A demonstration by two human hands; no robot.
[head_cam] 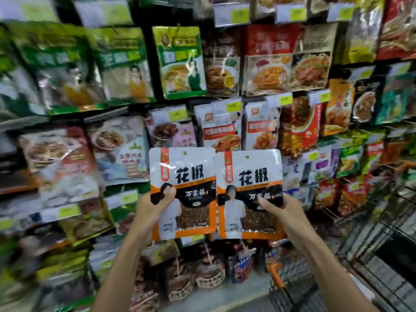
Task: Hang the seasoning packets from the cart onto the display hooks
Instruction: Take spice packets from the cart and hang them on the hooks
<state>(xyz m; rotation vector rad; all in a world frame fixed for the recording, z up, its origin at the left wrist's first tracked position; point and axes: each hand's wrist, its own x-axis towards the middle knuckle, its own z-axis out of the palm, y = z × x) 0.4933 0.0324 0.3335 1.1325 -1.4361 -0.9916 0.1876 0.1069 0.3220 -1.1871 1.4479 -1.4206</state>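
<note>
Printed 花椒, 万家福 on left packet point(182, 176) and right packet point(248, 176). Held upright, side by side, before the display point(265, 73). Pinched at lower-left edge by left grip point(155, 206), at right edge by right grip point(276, 206), thumbs in front.

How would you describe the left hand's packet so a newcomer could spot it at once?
Before the crowded display rack, two hands hold matching white, black and orange packets side by side. Yours is the left packet, pinched by the left hand at its left edge; its twin sits in the right hand.
</note>
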